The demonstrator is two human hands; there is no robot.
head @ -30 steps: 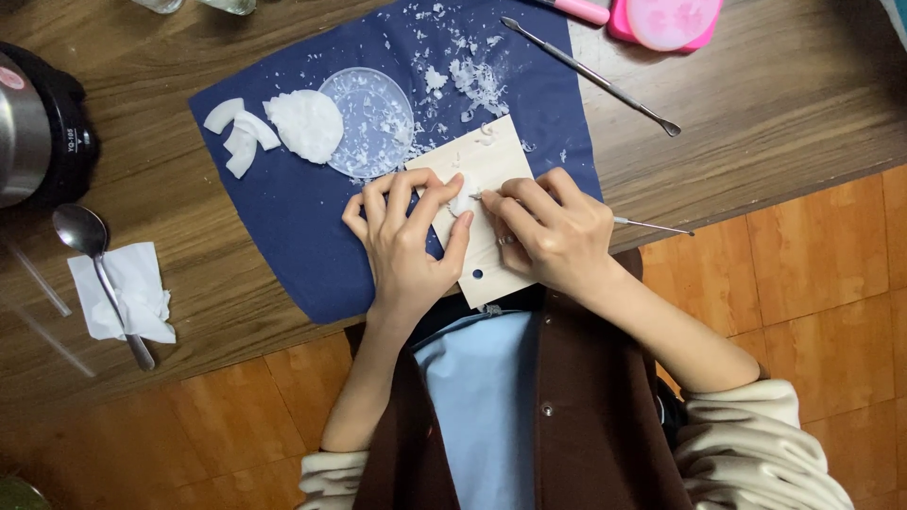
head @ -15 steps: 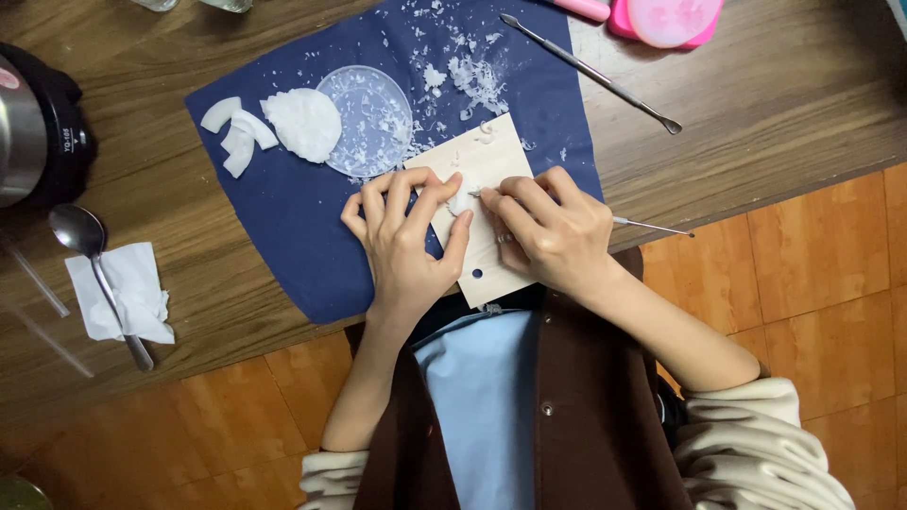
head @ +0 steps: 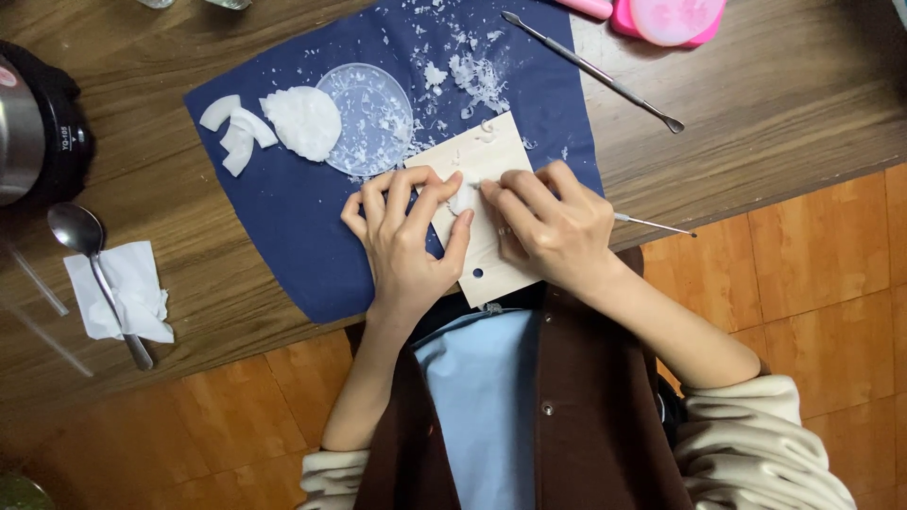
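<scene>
A small pale wooden board (head: pixel 491 156) lies on a dark blue cloth (head: pixel 312 227) at the table's near edge. My left hand (head: pixel 404 241) presses on the board's left part, its fingertips pinching a small white piece (head: pixel 462 198). My right hand (head: pixel 553 227) grips a thin metal carving tool (head: pixel 652 225), whose tip is at the white piece while its handle sticks out to the right. White shavings (head: pixel 477 76) are scattered over the cloth beyond the board.
A clear round dish (head: pixel 364 118), a white lump (head: pixel 302 121) and curved white slices (head: pixel 236 132) lie on the cloth's left. A second metal tool (head: pixel 590 68) and a pink round container (head: pixel 675 17) lie far right. A spoon (head: pixel 94 274) on white tissue (head: pixel 123 297) and a black-and-steel appliance (head: pixel 38 132) are at left.
My hands have barely shifted; the fingers keep working over the white piece on the board. Nothing else has moved.
</scene>
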